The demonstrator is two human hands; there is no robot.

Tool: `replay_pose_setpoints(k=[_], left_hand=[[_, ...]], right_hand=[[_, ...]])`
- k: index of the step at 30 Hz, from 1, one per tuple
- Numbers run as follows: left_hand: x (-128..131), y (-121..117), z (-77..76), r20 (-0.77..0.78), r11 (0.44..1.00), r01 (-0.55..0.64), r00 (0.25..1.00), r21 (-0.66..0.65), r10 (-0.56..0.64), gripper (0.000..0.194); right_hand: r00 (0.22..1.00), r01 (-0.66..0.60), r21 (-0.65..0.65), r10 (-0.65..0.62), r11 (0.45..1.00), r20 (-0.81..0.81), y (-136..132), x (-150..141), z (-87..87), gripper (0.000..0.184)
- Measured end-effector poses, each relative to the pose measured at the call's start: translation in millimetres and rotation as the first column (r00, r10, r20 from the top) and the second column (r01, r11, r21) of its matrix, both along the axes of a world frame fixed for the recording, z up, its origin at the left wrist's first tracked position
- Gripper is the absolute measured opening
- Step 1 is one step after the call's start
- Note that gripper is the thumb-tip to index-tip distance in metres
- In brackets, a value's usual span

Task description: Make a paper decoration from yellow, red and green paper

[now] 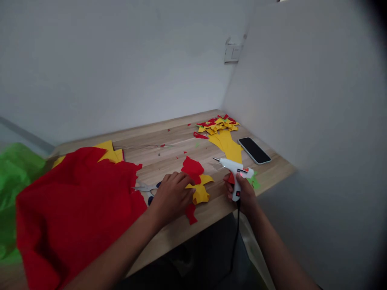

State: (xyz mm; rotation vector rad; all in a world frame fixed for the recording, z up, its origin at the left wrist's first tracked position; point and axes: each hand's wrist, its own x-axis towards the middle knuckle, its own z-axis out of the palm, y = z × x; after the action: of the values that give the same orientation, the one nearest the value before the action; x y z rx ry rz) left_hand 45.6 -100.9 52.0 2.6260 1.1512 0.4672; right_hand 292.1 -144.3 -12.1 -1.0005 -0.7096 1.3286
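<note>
My right hand (240, 191) is closed around the grip of a white hot glue gun (237, 169). Its metal nozzle points left, above the table, and a black cord hangs down from the handle. With fingers curled, my left hand (177, 191) pinches the edge of a yellow cut-out piece (201, 194) low over the table. Red cut-out pieces (192, 167) lie against the yellow one, partly under my fingers. Scissors (146, 188) with dark blue handles rest just left of that hand, their handles partly hidden by it.
A large red sheet (81, 205) covers the table's left side, over yellow sheets (107, 150). Green material (18, 193) is bunched at far left. Back right, a pile of cut scraps (219, 124) adjoins yellow strips (228, 146) and a phone (254, 150). Walls border the table (169, 137).
</note>
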Motion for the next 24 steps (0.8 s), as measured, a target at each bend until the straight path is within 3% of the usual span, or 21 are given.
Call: replay_pose_setpoints(k=[5, 9, 14, 19, 24], left_hand=[[-20, -27, 6.4, 0.212, 0.982, -0.122, 0.965, -0.147, 0.152, 0.017], [-23, -47, 14.8, 0.314, 0.916, -0.239, 0.886, -0.321, 0.341, 0.022], [-11, -66, 21.8, 0.361, 0.867, -0.234, 0.838, -0.439, 0.409, 0.024], [-6, -65, 22.9, 0.411, 0.860, -0.310, 0.779, -0.404, 0.474, 0.026], [8, -60, 9.6, 0.232, 0.932, -0.304, 0.909, -0.198, 0.346, 0.012]], right_hand=[[0.969, -0.158, 0.076, 0.170, 0.984, -0.180, -10, -15, 6.6, 0.041], [0.882, -0.290, 0.202, 0.343, 0.935, -0.323, -18, -39, 19.0, 0.042], [0.770, -0.357, 0.306, 0.463, 0.883, -0.438, -24, -63, 37.7, 0.041], [0.711, -0.372, 0.320, 0.489, 0.871, -0.506, -31, -72, 47.1, 0.041], [0.757, -0.339, 0.251, 0.421, 0.907, -0.500, -36, -57, 44.9, 0.040]])
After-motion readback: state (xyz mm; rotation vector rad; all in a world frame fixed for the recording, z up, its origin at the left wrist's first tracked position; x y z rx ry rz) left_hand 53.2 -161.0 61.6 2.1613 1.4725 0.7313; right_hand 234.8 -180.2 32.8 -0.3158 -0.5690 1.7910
